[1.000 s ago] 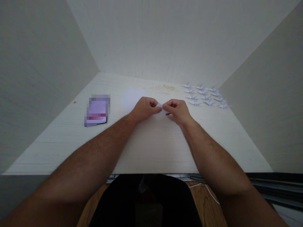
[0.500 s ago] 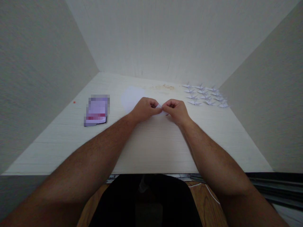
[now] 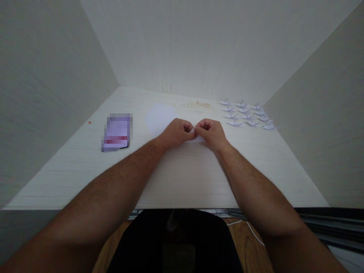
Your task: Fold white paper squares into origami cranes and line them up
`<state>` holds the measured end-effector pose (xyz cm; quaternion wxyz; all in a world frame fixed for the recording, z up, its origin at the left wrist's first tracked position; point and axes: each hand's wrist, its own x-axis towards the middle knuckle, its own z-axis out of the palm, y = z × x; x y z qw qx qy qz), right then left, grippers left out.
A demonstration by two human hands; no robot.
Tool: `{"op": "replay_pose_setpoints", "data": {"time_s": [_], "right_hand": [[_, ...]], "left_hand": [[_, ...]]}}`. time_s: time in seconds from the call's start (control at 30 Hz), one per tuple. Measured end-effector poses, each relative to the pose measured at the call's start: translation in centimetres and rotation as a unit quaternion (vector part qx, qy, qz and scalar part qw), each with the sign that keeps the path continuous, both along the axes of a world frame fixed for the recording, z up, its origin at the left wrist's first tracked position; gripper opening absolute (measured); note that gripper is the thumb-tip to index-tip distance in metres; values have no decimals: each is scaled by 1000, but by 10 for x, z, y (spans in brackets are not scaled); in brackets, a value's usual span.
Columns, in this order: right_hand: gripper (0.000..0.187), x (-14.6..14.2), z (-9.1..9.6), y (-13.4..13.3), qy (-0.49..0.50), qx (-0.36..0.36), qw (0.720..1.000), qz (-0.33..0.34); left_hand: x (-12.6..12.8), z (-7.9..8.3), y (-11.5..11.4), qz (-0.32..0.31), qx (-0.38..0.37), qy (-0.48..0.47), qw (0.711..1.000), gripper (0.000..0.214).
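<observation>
Between my two hands, over the middle of the table, is a small piece of white paper [image 3: 196, 139], mostly covered by my fingers. My left hand [image 3: 178, 132] pinches it from the left, thumb against curled fingers. From the right, my right hand [image 3: 209, 132] pinches it too, and the fingertips of both hands nearly meet. How the paper is folded cannot be made out. White paper sheets [image 3: 159, 116] lie flat just beyond my left hand. Several folded white paper cranes [image 3: 247, 114] stand in rows at the back right.
On the left of the pale table [image 3: 182, 182] lies a phone-like device [image 3: 117, 131], its screen blurred out. A small orange speck [image 3: 90, 122] is near the left wall. Brownish marks [image 3: 202, 104] show near the back wall. Walls enclose the table's back and both sides.
My left hand has shifted slightly right and nearer to me. More of the white paper now shows below the fingertips. The cranes, sheets and device have stayed put.
</observation>
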<state>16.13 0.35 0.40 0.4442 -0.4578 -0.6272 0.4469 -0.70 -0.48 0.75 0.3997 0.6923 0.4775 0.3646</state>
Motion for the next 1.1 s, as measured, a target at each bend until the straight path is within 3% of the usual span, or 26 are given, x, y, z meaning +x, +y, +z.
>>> {"op": "replay_pose_setpoints", "data": {"time_s": [0.4,0.53,0.73,0.93,1.1], "right_hand": [[14,1,3,1,-59,20,998,-5],[12,3,2,2,-83,58,995,5],[22,6,0,4,-93,27,995,15],[25,9,3,3,-116,51,992,0],[21,13,2,6,-153,39,986,42]], "left_hand": [[-1,3,0,29,-11,-6,999,21],[-2,4,0,34,-26,-9,999,26],[-6,3,3,58,-44,-36,997,26],[-8,6,2,76,-65,-59,993,23],[-10,10,2,87,-63,-43,993,21]]}}
